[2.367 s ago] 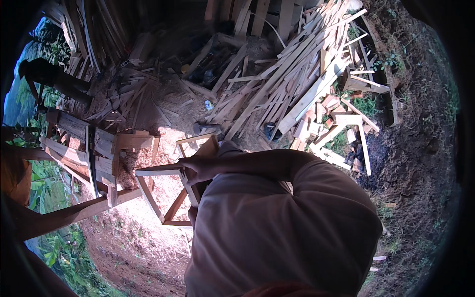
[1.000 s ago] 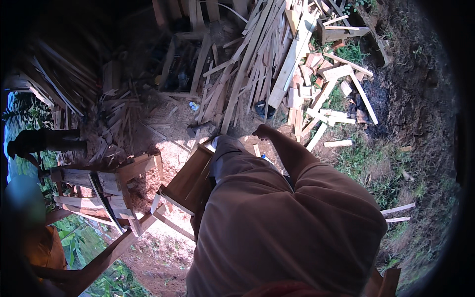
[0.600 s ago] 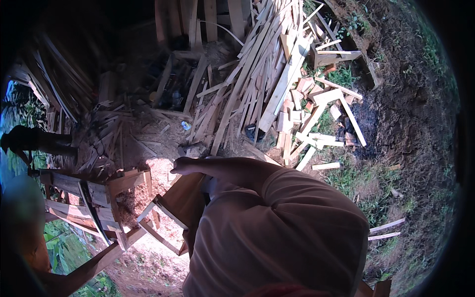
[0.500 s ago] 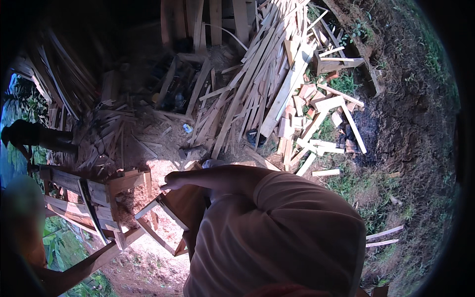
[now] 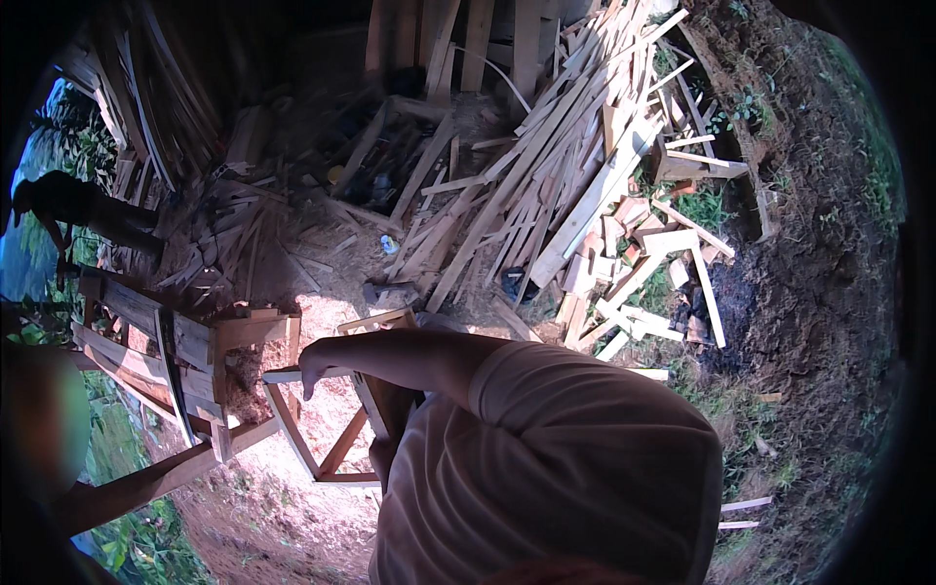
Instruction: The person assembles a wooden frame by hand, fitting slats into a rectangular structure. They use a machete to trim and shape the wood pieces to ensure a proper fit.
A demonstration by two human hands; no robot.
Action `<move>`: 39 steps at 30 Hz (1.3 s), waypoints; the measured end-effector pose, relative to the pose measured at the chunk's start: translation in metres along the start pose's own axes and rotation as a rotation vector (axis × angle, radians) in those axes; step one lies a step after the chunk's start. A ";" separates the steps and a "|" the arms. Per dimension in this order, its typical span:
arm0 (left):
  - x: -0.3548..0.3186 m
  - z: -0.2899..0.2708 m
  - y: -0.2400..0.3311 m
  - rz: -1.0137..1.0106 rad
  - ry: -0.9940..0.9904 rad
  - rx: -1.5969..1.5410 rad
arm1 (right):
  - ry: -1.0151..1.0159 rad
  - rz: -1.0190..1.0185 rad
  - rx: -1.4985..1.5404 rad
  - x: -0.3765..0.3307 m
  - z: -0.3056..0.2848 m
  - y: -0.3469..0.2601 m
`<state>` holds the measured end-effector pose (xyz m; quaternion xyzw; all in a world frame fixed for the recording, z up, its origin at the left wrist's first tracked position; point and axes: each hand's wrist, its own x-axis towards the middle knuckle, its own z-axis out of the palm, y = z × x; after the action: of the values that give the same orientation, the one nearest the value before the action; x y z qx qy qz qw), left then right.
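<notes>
My right hand (image 5: pixel 313 367) is closed over the corner of a wooden frame (image 5: pixel 302 444), its thumb and fingers bent round the top rail. This frame has several narrow bars joined at angles, like a chair or small table frame, and it stands tilted close against my body. Of my left hand (image 5: pixel 384 458) only a small part shows beside the frame, low against my shirt, and its fingers are hidden. Behind my forearm a pale rail of the frame (image 5: pixel 375 322) sticks up. Wood shavings (image 5: pixel 327 336) cover the ground beneath.
A wooden bench-like structure (image 5: pixel 185 361) stands at left, with a long beam (image 5: pixel 146 497) running below it. One person (image 5: pixel 88 210) bends at far left; another (image 5: pixel 39 429) is nearer. Long strips (image 5: pixel 517 185) and offcuts (image 5: pixel 624 244) lie piled beyond.
The wooden frame has turned, so its open bars now show where a dark flat side showed. My right hand has shifted left and down onto its corner. The view has swung slightly.
</notes>
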<state>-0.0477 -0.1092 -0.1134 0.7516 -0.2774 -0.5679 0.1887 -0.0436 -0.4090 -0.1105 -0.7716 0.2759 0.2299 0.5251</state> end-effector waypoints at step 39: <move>0.009 -0.004 -0.012 0.059 -0.029 -0.020 | 0.407 0.029 -0.002 -0.067 0.028 0.046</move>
<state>-0.0400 -0.1057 -0.1264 0.7328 -0.2963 -0.5757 0.2090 -0.1256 -0.3841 -0.1088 -0.7985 0.3874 0.0770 0.4543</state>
